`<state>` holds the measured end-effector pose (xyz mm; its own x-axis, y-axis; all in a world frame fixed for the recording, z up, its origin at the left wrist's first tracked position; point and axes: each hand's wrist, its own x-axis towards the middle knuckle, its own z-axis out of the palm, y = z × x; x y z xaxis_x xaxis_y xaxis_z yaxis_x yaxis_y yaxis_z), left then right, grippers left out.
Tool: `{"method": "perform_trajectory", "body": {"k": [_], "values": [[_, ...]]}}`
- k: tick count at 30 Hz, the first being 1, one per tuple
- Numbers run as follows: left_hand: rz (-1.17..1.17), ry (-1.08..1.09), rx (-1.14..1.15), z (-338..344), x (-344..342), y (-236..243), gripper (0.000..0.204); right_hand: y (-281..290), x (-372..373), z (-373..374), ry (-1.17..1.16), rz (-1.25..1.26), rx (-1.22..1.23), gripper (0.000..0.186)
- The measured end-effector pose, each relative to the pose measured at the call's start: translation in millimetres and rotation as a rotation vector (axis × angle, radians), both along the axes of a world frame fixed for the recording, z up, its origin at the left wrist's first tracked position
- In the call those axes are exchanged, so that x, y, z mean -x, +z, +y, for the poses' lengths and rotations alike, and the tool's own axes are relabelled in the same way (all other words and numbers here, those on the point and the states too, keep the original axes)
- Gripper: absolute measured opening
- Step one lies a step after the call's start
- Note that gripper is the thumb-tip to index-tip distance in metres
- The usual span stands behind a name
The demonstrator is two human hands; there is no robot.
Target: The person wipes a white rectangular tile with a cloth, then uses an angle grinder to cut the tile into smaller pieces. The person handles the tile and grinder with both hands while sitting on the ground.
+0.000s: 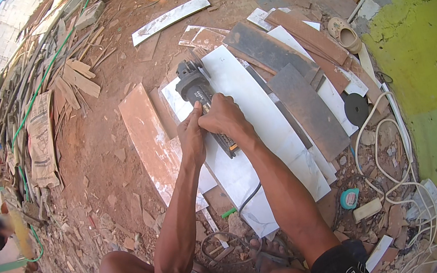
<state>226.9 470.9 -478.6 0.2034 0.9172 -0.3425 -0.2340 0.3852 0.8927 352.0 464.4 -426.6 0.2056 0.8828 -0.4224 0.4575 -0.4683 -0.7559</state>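
Note:
A black angle grinder (194, 85) lies over a large white marble-look tile (258, 164), its head pointing away from me. My left hand (191, 129) is closed on the grinder's body from the left side. My right hand (223, 112) is closed on it from the right, its fingers hiding part of the tool. A dark cord runs from its rear across the tile. Reddish tile pieces (145, 148) and dark grey tile pieces (314, 120) lie around the white one.
A black disc (356, 108), a teal tape measure (349, 199) and white cables (417, 184) lie right. A clog (344, 34) is beside a yellow-green wall (419, 56). Wood scraps (76, 79) and a sack (41, 143) lie left. Another person (0, 233) is at far left.

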Motion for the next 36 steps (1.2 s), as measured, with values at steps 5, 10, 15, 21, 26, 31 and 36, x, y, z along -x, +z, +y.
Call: {"method": "perform_trajectory", "body": {"k": [5, 10, 15, 21, 26, 31, 36], "values": [[-0.006, 0.003, 0.005, -1, 1, -3, 0.04, 0, -1, -2, 0.009, 0.015, 0.016, 0.055], [-0.002, 0.009, 0.011, -4, 1, -1, 0.038, 2, -2, -4, 0.022, 0.026, 0.03, 0.056], [-0.006, 0.01, 0.022, -4, 1, -4, 0.037, 8, -3, -7, 0.025, 0.027, 0.029, 0.057], [-0.013, 0.014, 0.011, -8, -1, -2, 0.036, 5, -5, -7, 0.064, 0.056, 0.061, 0.06], [0.002, 0.013, -0.009, -11, -4, 1, 0.037, 4, -6, -10, 0.038, 0.057, 0.036, 0.06], [0.053, -0.01, 0.0, -8, 5, -6, 0.041, 7, -4, -11, 0.04, 0.057, 0.026, 0.059], [0.024, 0.015, 0.004, -15, -5, 1, 0.039, -3, -6, -12, 0.034, 0.037, 0.02, 0.059]]}}
